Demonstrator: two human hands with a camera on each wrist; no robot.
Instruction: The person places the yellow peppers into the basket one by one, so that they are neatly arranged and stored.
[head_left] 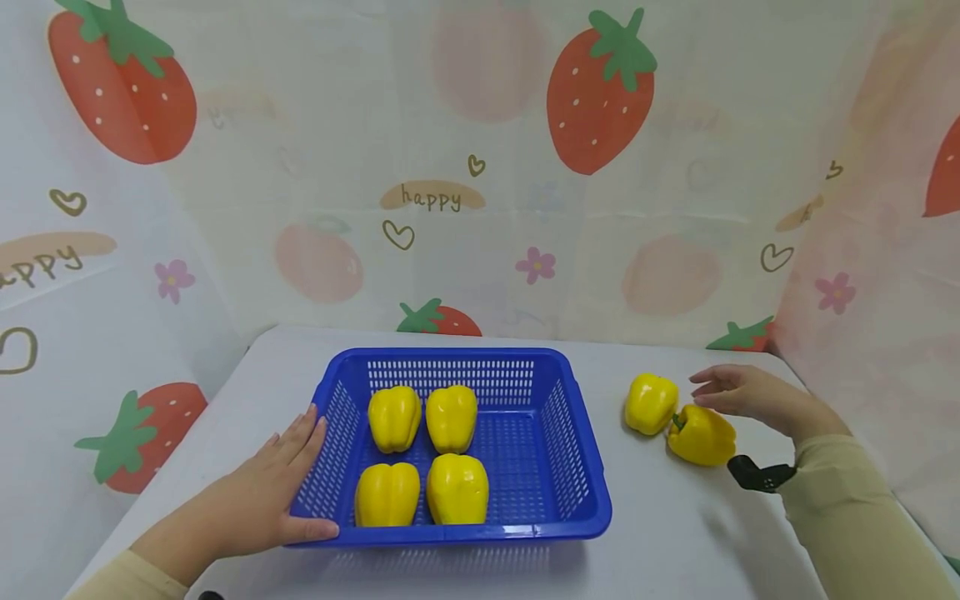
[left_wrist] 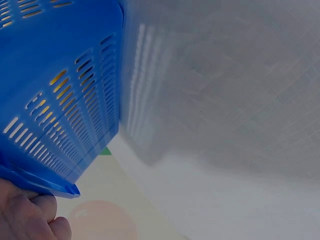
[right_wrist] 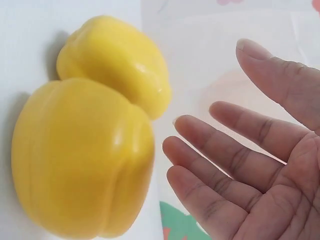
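Observation:
My left hand [head_left: 258,500] rests on the left side of a blue plastic basket [head_left: 592,492], its fingers along the side rim and its thumb on the front rim. In the left wrist view, fingers [left_wrist: 47,207] touch the basket's rim. My right hand [head_left: 757,396] is held with fingers spread just above and beside a yellow bell pepper [head_left: 705,437] lying on its side, apart from it. Another yellow bell pepper [head_left: 651,403] stands against that one. The right wrist view shows the bare palm [right_wrist: 270,190] and both peppers.
Inside the basket, several yellow bell peppers [head_left: 393,418] stand in its left and middle parts, in two rows. White table [head_left: 637,533] surface lies around the basket. A strawberry-patterned curtain [head_left: 487,125] hangs behind and at both sides.

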